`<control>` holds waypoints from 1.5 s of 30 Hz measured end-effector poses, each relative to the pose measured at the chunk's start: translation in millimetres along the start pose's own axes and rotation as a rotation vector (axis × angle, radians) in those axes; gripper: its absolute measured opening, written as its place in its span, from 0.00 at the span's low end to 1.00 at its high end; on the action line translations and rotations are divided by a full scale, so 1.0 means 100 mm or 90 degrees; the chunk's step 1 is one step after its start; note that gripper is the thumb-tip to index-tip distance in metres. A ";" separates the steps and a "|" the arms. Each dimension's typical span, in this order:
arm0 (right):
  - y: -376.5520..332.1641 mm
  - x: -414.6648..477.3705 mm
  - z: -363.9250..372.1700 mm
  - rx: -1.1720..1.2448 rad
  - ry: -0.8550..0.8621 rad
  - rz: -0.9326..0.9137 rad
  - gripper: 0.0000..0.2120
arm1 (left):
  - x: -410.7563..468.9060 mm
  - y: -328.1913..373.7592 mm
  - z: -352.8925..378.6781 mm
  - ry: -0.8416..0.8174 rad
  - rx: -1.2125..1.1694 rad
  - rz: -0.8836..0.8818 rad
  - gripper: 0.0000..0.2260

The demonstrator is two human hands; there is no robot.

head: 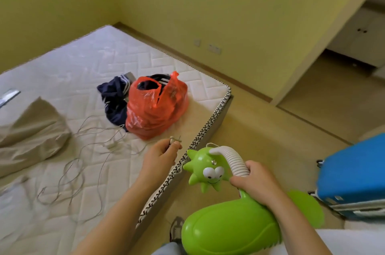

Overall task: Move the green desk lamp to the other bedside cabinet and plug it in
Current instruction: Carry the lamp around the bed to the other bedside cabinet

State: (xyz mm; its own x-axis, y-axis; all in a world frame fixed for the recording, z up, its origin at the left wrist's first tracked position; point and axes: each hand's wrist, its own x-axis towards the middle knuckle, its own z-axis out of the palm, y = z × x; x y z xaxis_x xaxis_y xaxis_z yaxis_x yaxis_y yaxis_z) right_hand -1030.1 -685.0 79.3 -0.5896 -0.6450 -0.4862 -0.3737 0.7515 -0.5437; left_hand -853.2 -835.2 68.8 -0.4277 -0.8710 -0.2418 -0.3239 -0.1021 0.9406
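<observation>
The green desk lamp [227, 225] is off the floor at the lower middle, past the foot corner of the bed. It has a spiky green head with cartoon eyes [205, 168] and a white ribbed neck [231, 160]. My right hand [257, 181] is shut around the base of that neck. My left hand [161, 153] pinches the lamp's plug [174, 139] over the mattress edge. The thin pale cord [83, 163] trails in loose loops over the mattress. No bedside cabinet is in view.
A bare quilted mattress [68, 71] fills the left. On it lie a red plastic bag [156, 106] with dark clothes, and a beige cloth [31, 136]. A blue suitcase [354, 173] stands at the right. Wall sockets [214, 49] sit low on the yellow wall. A doorway [341, 79] opens at the right.
</observation>
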 end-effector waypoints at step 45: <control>0.34 5.50 -3.98 0.000 -0.001 0.069 0.13 | 5.36 2.02 3.96 -0.037 0.047 -0.028 0.10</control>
State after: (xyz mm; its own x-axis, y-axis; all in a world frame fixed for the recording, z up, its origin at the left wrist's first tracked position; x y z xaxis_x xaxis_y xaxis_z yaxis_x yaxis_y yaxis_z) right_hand -1652.7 -958.8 65.6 -0.6252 -0.5606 -0.5430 -0.3082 0.8165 -0.4882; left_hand -1482.0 -1131.8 34.6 -0.4592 -0.8367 -0.2986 -0.4039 -0.1027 0.9090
